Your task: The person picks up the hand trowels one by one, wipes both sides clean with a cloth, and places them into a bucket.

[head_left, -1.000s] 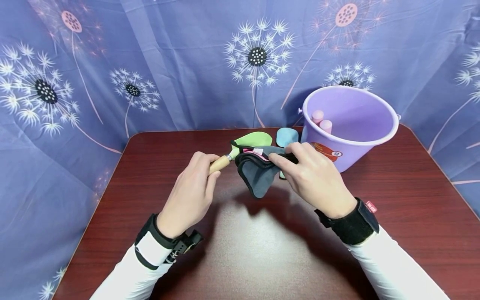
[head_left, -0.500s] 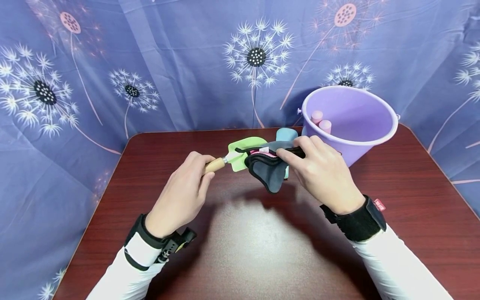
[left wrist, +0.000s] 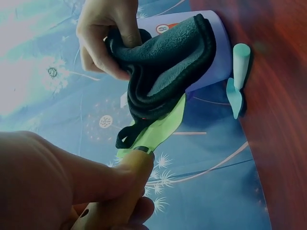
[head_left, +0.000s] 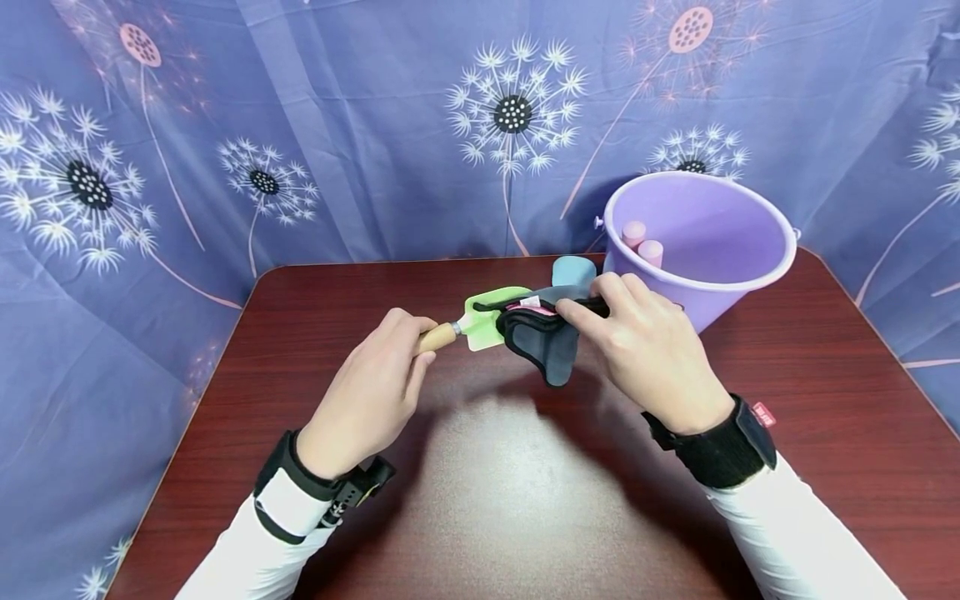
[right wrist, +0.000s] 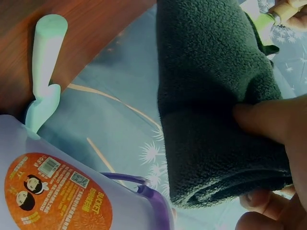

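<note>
In the head view my left hand (head_left: pixel 367 387) grips the wooden handle (head_left: pixel 437 338) of a small hand trowel with a light green blade (head_left: pixel 482 332). A folded dark grey cloth (head_left: pixel 543 342) with black edging, a white tag and a bit of pink is pinched in my right hand (head_left: pixel 641 354). The cloth overlaps the far part of the blade, hiding it. From the left wrist, the blade (left wrist: pixel 165 127) passes beneath the cloth (left wrist: pixel 180 52), and a black loop (left wrist: pixel 125 137) lies near the handle's collar. The right wrist view shows my thumb pressing on the fleecy folds (right wrist: pixel 206 96).
A lilac bucket (head_left: pixel 716 302) stands at the back right of the dark red table (head_left: pixel 247 375), two pink rounded ends (head_left: pixel 651 252) inside. Beside it lies a small teal trowel (right wrist: pixel 45 62), partly behind the cloth in the head view. A patterned blue curtain (head_left: pixel 375 125) hangs behind.
The cloth and my right hand have shifted rightward. My left hand drew back left, then returned slightly right, and the green blade has turned, showing more of its face left of the cloth.
</note>
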Demonstrator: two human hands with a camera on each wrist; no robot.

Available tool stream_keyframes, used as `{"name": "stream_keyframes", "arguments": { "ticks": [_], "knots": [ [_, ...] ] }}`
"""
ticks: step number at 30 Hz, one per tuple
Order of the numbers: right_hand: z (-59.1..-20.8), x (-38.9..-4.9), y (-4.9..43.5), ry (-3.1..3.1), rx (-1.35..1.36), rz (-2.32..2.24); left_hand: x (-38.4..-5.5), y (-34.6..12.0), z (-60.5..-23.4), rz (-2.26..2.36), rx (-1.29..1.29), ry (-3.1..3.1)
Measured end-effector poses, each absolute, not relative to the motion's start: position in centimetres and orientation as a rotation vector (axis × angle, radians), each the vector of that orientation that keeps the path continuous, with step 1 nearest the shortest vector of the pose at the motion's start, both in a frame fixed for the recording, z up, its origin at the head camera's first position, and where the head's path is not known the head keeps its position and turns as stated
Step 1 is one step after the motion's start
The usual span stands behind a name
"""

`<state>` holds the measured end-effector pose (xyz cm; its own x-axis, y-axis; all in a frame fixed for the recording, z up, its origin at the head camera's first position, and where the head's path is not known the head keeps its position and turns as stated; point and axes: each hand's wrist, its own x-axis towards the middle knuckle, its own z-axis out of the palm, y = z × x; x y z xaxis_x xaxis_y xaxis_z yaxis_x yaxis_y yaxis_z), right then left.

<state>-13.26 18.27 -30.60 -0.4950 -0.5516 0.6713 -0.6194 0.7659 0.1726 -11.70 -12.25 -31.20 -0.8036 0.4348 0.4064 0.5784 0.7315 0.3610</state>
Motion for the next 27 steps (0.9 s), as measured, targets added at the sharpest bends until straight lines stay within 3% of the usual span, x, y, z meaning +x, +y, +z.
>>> {"name": "stream_keyframes", "arguments": {
  "ticks": [27],
  "knots": [
    [-32.8, -13.2, 17.2, -2.296, 0.982, 0.133, -11.5, -10.1, -33.3, -0.546, -0.848, -2.594]
  ]
}}
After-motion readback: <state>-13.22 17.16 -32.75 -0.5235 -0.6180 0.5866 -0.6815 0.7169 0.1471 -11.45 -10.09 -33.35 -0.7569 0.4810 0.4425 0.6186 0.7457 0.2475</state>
